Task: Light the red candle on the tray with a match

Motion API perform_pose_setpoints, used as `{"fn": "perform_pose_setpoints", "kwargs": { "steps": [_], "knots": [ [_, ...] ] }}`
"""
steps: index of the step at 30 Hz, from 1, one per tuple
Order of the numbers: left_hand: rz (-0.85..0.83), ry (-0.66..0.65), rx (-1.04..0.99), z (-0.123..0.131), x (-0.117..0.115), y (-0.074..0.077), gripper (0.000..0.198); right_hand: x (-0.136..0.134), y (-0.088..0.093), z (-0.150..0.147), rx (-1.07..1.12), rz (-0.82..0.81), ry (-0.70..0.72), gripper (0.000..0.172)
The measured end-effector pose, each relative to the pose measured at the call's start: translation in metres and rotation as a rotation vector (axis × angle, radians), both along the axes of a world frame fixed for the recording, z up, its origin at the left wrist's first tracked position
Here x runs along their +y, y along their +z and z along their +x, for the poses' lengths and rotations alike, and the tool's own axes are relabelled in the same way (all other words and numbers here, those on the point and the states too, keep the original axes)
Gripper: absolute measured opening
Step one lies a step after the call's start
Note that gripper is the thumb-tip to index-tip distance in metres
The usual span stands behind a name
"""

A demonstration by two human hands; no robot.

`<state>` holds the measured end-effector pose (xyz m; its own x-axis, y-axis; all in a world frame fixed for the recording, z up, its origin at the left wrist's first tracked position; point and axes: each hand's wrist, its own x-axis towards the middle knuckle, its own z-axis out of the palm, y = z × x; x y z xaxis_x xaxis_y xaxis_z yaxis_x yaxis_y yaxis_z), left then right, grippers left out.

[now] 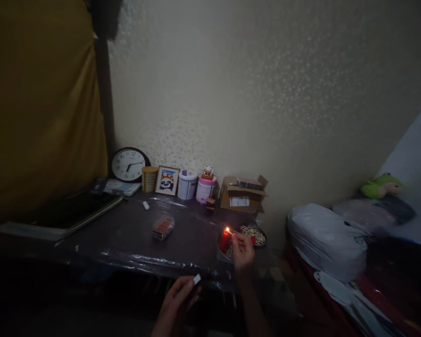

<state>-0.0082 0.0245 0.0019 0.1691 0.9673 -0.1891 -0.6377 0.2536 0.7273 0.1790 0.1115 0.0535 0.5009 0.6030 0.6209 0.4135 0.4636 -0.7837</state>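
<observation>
A red candle point(224, 241) stands upright in a round dish point(220, 254), and a small flame glows at its top. My right hand point(243, 251) is closed, pinching a thin matchstick point(231, 232) whose tip meets the flame. Whether match, wick or both burn, I cannot tell. Just right of that hand, a round dark tin point(265, 240) holds a pile of pale matchsticks point(251, 232) and something red. Lower down, in front of the table edge, my left hand point(181, 295) is closed around a small white block point(197, 279), its kind unclear.
On the plastic-covered table point(133, 234) lies a clear-wrapped brown pack point(163, 228). Along the wall stand a clock point(129, 164), a panda picture point(167, 181), canisters point(187, 185) and an open cardboard box point(243, 194). White bags point(326, 241) sit at right. The room is dim.
</observation>
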Motion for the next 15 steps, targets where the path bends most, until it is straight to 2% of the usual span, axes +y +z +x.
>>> {"fn": "perform_pose_setpoints", "kwargs": {
  "steps": [4, 15],
  "knots": [
    [-0.009, 0.018, 0.016, 0.001, 0.0016, -0.0035, 0.031, 0.0012, -0.0005, 0.0017, 0.002, 0.004, -0.002, 0.025],
    [0.009, 0.008, 0.023, 0.0013, -0.0015, 0.0026, 0.031, 0.002, -0.0005, 0.0038, 0.059, 0.001, 0.009, 0.023]
  ]
}}
